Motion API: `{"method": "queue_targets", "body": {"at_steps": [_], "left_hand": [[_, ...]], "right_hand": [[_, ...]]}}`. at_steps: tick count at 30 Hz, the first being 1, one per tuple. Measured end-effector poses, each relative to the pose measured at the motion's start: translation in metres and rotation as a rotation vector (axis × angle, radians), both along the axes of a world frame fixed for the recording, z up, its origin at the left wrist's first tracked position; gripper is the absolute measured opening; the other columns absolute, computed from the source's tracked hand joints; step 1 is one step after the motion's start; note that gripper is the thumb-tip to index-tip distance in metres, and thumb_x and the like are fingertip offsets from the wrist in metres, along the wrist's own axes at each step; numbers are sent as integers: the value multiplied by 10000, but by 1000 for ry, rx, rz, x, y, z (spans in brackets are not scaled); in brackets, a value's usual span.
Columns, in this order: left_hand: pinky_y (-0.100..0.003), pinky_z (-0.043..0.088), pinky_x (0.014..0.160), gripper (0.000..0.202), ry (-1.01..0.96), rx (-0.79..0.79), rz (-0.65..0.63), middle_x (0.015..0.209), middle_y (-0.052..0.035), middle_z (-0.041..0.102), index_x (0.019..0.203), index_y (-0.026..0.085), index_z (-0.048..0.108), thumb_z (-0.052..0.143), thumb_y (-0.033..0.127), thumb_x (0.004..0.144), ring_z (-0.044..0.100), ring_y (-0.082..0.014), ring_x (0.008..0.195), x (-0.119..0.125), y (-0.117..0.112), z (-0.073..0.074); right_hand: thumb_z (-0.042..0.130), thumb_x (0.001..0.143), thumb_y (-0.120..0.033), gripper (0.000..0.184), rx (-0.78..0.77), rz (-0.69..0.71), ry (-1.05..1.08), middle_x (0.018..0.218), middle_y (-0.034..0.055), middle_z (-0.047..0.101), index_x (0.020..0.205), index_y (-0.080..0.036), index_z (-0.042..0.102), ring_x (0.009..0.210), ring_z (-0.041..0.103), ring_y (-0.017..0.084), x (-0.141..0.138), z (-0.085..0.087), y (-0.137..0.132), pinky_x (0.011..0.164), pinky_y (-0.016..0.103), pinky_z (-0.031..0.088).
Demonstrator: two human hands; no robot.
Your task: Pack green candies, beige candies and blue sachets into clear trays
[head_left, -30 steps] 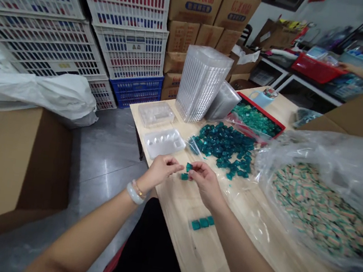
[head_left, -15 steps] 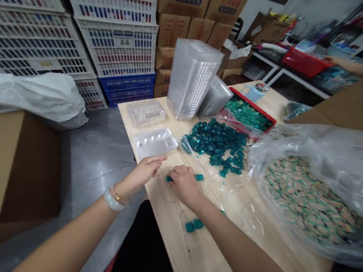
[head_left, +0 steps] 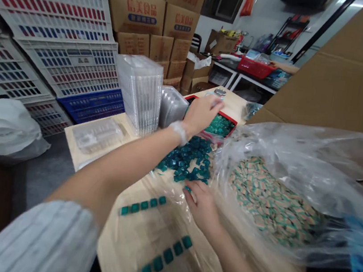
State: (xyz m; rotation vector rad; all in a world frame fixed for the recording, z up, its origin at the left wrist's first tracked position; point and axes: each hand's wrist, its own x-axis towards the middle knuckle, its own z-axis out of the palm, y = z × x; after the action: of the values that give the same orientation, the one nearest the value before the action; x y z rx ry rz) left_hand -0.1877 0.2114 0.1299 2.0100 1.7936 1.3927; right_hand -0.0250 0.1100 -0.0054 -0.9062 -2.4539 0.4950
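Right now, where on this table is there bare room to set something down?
Free: the strip between the two rows of teal square pieces, and the near left edge of the light wooden table. Crowded: the heap of teal wrapped pieces, the red tray, the stack of clear trays and the clear plastic bag.

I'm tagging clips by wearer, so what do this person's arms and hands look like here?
Both hands are gloveless. The left arm wears a short, pale grey, finely striped sleeve at the top and a pale, milky bangle at the wrist behind the left hand. The right hand and forearm show no sleeve or jewellery.
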Motion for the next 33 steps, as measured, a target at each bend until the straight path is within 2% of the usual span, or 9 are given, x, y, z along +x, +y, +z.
{"method": "queue_targets", "body": {"at_steps": [3,6,10,14,19,22,26,30,33], "left_hand": [[-346,294,931,380,274,-148,56,1204,-116,465,1146,133,456,442,90,768,387,-197,1143,9,84,13],[-367,328,897,296,487,-322,61,1099,-137,533,1075,111,521,400,153,809,446,-224,1087,9,107,-9],[-356,399,791,338,565,-419,56,893,-138,599,906,105,601,361,333,836,545,-238,912,7,56,-70],[-342,407,763,219,663,-532,-6,914,-104,574,889,141,594,469,280,776,534,-227,909,12,-10,-121],[-385,379,793,167,618,-442,17,918,-87,554,843,151,574,417,178,792,499,-229,930,16,-40,-133],[-371,382,811,109,345,-390,11,887,-75,561,799,151,557,454,181,778,508,-209,916,13,-47,-124],[-298,457,678,89,-528,-578,-27,744,-31,563,841,153,499,469,153,757,575,-145,729,12,-72,-112],[-256,471,579,114,-1238,-874,-247,655,-6,562,844,147,509,479,142,734,568,-103,576,26,-116,-107],[-195,424,496,124,-1257,-807,-256,586,9,532,716,120,529,565,238,699,498,-63,483,45,-148,-109]], "right_hand": [[445,804,-229,245,-3,-41,-6,928,91,583,1000,-170,580,870,529,197,1,-4,24,766,338,435],[433,803,-224,254,6,-140,-32,942,103,573,986,-146,591,859,533,191,0,-10,57,753,308,433],[384,811,-172,265,22,-228,-145,906,91,576,953,-150,607,873,520,182,-12,-17,108,761,274,400],[457,760,-181,230,15,-311,-370,927,104,563,936,-158,603,878,503,212,-34,-23,133,747,309,375],[481,732,-181,190,36,-321,-314,907,98,562,870,-164,611,895,491,225,-32,-26,120,771,345,370],[470,738,-186,204,-59,-273,-33,867,71,574,883,-168,613,840,518,188,-14,-26,108,753,318,407],[416,773,-231,278,-347,-195,216,803,33,564,980,-183,594,639,545,132,6,-22,82,610,282,459],[417,763,-173,301,-151,-150,160,872,58,541,1013,-179,585,790,538,159,9,-1,33,711,300,445],[435,746,-133,277,-83,-130,41,847,56,556,986,-176,564,742,534,154,12,19,-7,683,285,436]]}}
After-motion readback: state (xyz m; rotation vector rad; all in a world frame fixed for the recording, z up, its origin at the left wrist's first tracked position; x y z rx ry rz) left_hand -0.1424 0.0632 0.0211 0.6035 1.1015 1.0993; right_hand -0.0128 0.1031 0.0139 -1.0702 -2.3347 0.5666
